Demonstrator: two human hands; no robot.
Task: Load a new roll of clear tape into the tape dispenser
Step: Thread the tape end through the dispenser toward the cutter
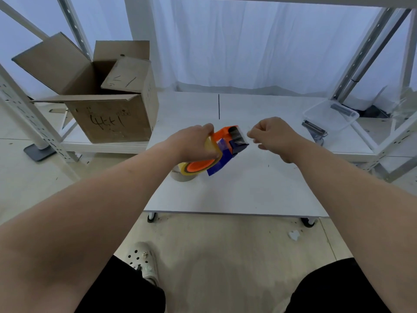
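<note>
An orange and blue tape dispenser (228, 141) is held above the low white table (237, 195), tilted with its dark cutter end up and to the right. My left hand (194, 143) grips it around the yellowish clear tape roll (213, 147) mounted on its orange hub. My right hand (274, 135) is just right of the cutter end, its thumb and fingers pinched together; a tape end between them is too faint to make out. Another pale tape roll (182, 176) lies on the table under the dispenser.
An open cardboard box (108, 114) stands on a low shelf at the left. A clear plastic bin (331, 115) and a second dispenser (314, 131) sit at the table's right rear. Metal shelf posts flank both sides. My foot in a clog (144, 260) is below.
</note>
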